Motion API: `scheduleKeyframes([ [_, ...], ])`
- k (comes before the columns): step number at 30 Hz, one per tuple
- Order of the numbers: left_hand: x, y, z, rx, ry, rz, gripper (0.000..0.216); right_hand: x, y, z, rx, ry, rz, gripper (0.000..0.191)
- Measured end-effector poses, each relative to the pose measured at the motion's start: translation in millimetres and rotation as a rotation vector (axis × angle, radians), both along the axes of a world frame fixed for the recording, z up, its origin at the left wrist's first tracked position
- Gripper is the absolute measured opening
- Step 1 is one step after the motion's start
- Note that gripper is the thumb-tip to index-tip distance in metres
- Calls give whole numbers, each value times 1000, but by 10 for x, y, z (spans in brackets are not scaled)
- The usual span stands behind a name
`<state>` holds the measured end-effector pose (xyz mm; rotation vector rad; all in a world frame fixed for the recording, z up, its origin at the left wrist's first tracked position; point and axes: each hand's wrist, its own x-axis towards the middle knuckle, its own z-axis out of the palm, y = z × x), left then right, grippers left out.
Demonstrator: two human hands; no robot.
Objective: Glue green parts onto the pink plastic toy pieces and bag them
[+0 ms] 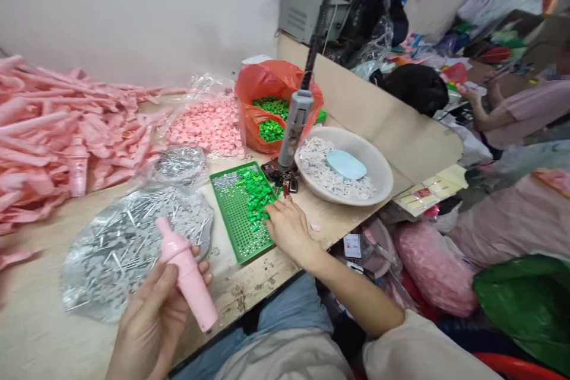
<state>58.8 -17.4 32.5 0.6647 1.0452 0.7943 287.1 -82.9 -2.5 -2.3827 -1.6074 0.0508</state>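
Left hand (149, 323) clenched around a pink bottle (187, 273), a hollow-looking moulded plastic piece with a narrow neck and tapering body, held tilted above the near-left part of the worktop (249, 291). Fingers wrap the body from behind, with the thumb across its front; neck points up and away. Judged light, stiff and smooth, probably slick under dry fingers, with a thin neck that may be the weakest part; the wider body seems the better hold. Right hand (289, 230) lies palm-down at the right edge of a green tray (234, 228), fingers loosely spread and touching green pieces (255, 196); cannot tell if one is pinched. Tray is perforated, its pieces small, glossy and angular. Left of it, a clear bag (133, 249) holds grey discs and white sticks. A pink heap (66, 124) of long parts fills the far-left corner, beside a bag of small pink pieces (207, 124). An orange bag (262, 86) of green pieces stands at the far edge. A white bowl (383, 172) holds pale chips (325, 172) and a blue dish (346, 164). Co-worker's hand (472, 95) is at upper right, well apart.
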Motion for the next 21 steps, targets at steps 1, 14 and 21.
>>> scheduleKeyframes([
  [1, 27, -10, 5, -47, 1, -12, 46, 16, 1, -13, -5, -14, -13, 18],
  [14, 299, -163, -93, 145, 163, -78, 58, -551, -72, 212, 290, 1039, 210, 24],
  [21, 215, -110, -56, 29, 111, -114, 63, -673, -33, 133, 272, 1465, 288, 26],
])
